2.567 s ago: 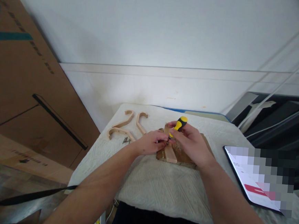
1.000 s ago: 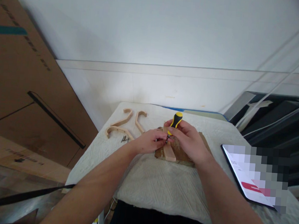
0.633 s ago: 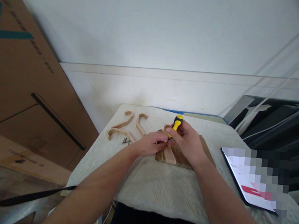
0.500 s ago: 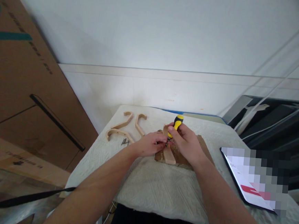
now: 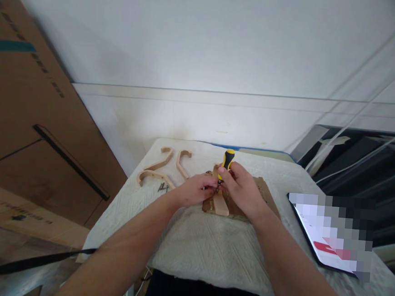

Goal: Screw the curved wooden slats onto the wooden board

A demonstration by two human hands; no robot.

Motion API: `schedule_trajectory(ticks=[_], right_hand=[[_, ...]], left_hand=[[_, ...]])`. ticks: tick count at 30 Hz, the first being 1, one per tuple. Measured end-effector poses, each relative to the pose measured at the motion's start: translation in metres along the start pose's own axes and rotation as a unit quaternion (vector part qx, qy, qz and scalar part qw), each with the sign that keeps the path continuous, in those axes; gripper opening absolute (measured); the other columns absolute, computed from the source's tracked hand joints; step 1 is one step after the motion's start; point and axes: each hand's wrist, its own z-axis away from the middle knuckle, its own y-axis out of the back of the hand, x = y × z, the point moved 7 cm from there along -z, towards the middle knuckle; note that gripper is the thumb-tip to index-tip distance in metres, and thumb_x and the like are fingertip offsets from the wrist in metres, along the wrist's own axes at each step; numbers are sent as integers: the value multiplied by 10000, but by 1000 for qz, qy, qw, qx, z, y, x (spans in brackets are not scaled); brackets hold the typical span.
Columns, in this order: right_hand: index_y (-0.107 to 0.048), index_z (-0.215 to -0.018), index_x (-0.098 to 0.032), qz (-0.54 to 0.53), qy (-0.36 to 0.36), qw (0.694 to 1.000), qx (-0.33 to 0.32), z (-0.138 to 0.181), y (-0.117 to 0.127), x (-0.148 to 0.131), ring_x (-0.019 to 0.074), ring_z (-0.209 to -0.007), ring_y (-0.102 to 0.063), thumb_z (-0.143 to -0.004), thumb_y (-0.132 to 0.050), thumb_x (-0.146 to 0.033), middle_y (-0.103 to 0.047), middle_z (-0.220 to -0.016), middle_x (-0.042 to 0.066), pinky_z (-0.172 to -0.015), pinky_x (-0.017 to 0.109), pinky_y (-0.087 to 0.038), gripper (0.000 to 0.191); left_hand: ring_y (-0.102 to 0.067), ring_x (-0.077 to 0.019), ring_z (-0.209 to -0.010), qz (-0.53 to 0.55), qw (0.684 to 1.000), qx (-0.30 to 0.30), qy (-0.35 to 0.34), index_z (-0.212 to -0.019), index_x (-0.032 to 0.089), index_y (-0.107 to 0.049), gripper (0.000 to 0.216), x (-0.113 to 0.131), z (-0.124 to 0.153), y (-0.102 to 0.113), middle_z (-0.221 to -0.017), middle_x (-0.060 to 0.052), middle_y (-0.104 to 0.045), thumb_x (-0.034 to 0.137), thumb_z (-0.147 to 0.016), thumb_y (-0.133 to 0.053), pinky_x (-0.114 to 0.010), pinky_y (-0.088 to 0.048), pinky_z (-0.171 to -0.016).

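Observation:
My right hand is closed around a screwdriver with a yellow and black handle. The tool stands nearly upright, its tip down on a light wooden piece. That piece lies on a worn brown board. From the other side my left hand pinches its fingers together close to the screwdriver's tip; whatever is between them is hidden. Left of the hands lie three bent wooden hooks, one at the back, one nearer the board and one in front. Several small dark screws lie beside them.
A pale textured cloth covers the table. At the right lies a tablet, its screen partly blurred out. A large cardboard box stands at the left, and a white wall rises behind. Dark panels lean beyond the right edge.
The screwdriver's handle has tipped left and now stands more upright, with my right hand still on it. My left hand stays at the tip. The whole view has shifted slightly.

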Motion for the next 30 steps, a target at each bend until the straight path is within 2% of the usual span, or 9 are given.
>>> schedule_trajectory(ticks=[4, 6, 10, 12, 15, 18, 21, 25, 30], right_hand=[[-625, -979, -211, -84, 24, 996, -37, 2, -2, -4, 241, -1043, -603, -917, -437, -434, -675, -1061, 91, -912, 394, -444, 298], [-614, -1053, -208, -115, 18, 992, -51, 2, -4, -3, 236, -1047, -610, -912, -461, -426, -679, -1060, 89, -946, 408, -438, 301], [-559, -1171, -197, -186, -28, 982, -31, 0, -4, 5, 221, -910, -642, -847, -582, -413, -680, -988, 81, -843, 401, -500, 390], [-596, -1104, -199, -205, -40, 978, -27, 0, -3, 6, 216, -892, -640, -827, -610, -408, -682, -960, 73, -823, 389, -506, 347], [-638, -955, -210, -222, -34, 972, -68, 2, -3, 0, 196, -873, -629, -846, -570, -370, -675, -913, 46, -812, 361, -507, 205], [-636, -902, -216, -207, -22, 973, -97, 4, -2, -4, 173, -809, -614, -849, -546, -324, -646, -839, 20, -764, 330, -511, 151], [-620, -936, -216, -176, -23, 981, -81, 3, -2, 0, 164, -731, -590, -821, -596, -355, -618, -789, 8, -693, 316, -507, 182], [-594, -958, -216, -153, -39, 987, -32, 0, -3, 9, 152, -656, -552, -766, -665, -390, -609, -782, 7, -605, 296, -477, 268], [-630, -961, -197, -114, -25, 993, -12, 1, 1, 3, 158, -649, -529, -796, -625, -426, -596, -754, 17, -607, 306, -454, 282]], left_hand=[[-529, -142, -773, 6, 1000, 0, 3, -694, 146, -553, 159, -2, -1, -1, -739, -6, -583, 109, -837, -496, -248, -408, -740], [-537, -144, -785, 6, 1000, -1, 4, -698, 145, -563, 160, -2, -1, -1, -753, -9, -596, 110, -838, -493, -251, -412, -755], [-545, -145, -789, 15, 1000, 8, -6, -741, 143, -604, 153, 1, 0, 1, -768, -10, -614, 93, -827, -489, -252, -409, -747], [-545, -145, -781, 16, 1000, 12, -9, -740, 142, -614, 157, 2, 0, 2, -766, -12, -622, 94, -827, -492, -252, -411, -742], [-556, -148, -796, 12, 1000, 6, -7, -771, 148, -640, 173, 3, 0, 1, -778, -15, -643, 101, -841, -489, -256, -423, -767], [-573, -155, -832, 10, 1000, 5, -5, -868, 154, -673, 189, 2, 0, 1, -834, -25, -673, 116, -860, -488, -258, -432, -790], [-575, -157, -849, 4, 1000, 5, -7, -887, 148, -675, 191, 2, 0, 0, -879, -35, -677, 120, -863, -488, -256, -431, -797], [-549, -144, -806, -4, 1000, 12, -12, -778, 142, -639, 154, 3, 0, 1, -805, -16, -639, 77, -823, -505, -242, -412, -767], [-527, -138, -759, 10, 1000, 12, 10, -710, 141, -585, 148, -1, 1, 1, -736, -2, -593, 97, -827, -507, -240, -401, -724]])
